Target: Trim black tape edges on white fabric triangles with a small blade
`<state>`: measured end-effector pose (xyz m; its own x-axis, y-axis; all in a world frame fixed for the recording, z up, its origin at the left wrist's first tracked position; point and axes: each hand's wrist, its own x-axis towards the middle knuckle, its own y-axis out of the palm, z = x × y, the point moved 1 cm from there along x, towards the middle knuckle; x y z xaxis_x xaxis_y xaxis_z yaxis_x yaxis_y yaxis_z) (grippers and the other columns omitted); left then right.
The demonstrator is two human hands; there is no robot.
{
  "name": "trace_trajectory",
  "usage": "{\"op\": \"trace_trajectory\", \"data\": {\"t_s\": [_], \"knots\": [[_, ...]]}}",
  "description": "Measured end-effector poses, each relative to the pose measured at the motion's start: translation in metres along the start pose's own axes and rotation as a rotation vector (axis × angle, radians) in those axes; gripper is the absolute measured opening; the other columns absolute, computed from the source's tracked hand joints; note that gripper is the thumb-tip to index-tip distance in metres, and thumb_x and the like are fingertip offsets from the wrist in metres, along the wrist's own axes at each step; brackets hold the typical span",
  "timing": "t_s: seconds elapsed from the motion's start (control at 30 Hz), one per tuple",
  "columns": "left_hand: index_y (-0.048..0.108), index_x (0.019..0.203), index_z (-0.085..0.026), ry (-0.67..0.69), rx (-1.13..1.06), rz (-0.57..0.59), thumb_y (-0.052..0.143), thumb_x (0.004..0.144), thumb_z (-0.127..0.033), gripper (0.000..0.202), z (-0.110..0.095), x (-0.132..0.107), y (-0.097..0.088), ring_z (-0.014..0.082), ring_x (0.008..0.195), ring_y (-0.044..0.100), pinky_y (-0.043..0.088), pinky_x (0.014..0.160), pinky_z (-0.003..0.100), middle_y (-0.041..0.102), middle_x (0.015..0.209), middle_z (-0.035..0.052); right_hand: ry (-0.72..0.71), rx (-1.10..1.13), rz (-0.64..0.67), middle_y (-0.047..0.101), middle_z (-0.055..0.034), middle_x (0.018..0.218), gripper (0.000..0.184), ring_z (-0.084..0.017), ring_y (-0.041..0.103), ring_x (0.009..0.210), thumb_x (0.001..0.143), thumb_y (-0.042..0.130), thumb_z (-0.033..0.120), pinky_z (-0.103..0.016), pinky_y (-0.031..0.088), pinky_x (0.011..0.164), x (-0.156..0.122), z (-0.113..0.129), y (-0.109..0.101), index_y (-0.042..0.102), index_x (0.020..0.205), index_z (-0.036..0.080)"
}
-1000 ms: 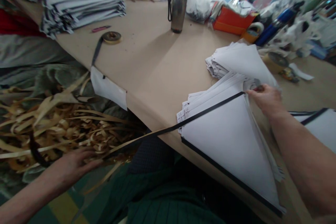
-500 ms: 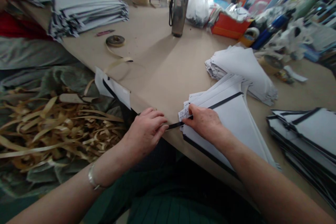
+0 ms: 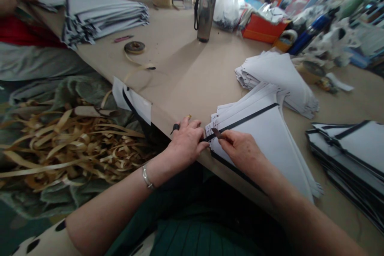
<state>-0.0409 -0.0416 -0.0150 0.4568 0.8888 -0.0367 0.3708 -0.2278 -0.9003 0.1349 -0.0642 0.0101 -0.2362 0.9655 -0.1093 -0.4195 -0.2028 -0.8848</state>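
Note:
A fanned stack of white paper sheets lies at the table's near edge, its top sheet edged with a black tape strip. My left hand is closed, pinching the tape's end at the sheet's near corner. Just to its right, my right hand grips a small dark blade, whose tip rests on the tape at that same corner. The two hands nearly touch.
A second white stack lies behind; taped sheets are piled at right. A tape roll, a bottle, an orange box and a tall sheet pile stand farther back. Tan peeled strips heap left of the table.
My left hand came up from the strip heap to the sheet's corner. My right hand slid from the far end of the tape to the near corner and now shows a blade.

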Motion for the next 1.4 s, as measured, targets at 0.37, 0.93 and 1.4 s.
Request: {"op": "trace_trajectory", "data": {"t_s": [0.37, 0.93, 1.4], "knots": [[0.065, 0.074, -0.017, -0.013, 0.004, 0.006, 0.059, 0.083, -0.03, 0.017, -0.001, 0.003, 0.001, 0.039, 0.125, 0.036, 0.028, 0.103, 0.066, 0.054, 0.123, 0.0077, 0.081, -0.307, 0.119, 0.066, -0.0061, 0.072, 0.024, -0.017, 0.059, 0.06, 0.089, 0.042, 0.032, -0.026, 0.031, 0.052, 0.006, 0.006, 0.02, 0.061, 0.083, 0.02], [0.058, 0.071, -0.02, 0.225, -0.411, -0.191, 0.051, 0.083, -0.034, 0.02, 0.006, 0.028, -0.003, 0.0231, 0.101, 0.058, 0.042, 0.099, 0.041, 0.065, 0.101, 0.0075, 0.311, 0.272, -0.402, 0.058, 0.0025, 0.063, 0.021, -0.011, 0.052, 0.054, 0.088, 0.043, 0.035, -0.022, 0.036, 0.054, -0.06, -0.097, -0.057, 0.056, 0.085, 0.018], [0.058, 0.069, -0.02, 0.182, -0.437, -0.123, 0.052, 0.08, -0.04, 0.024, 0.001, 0.043, 0.024, 0.0253, 0.107, 0.058, 0.046, 0.096, 0.036, 0.064, 0.111, 0.0089, 0.583, 0.366, -0.375, 0.06, 0.0013, 0.065, 0.02, -0.012, 0.054, 0.06, 0.069, 0.062, 0.035, -0.023, 0.038, 0.057, -0.077, -0.171, -0.047, 0.061, 0.071, 0.016]]}}
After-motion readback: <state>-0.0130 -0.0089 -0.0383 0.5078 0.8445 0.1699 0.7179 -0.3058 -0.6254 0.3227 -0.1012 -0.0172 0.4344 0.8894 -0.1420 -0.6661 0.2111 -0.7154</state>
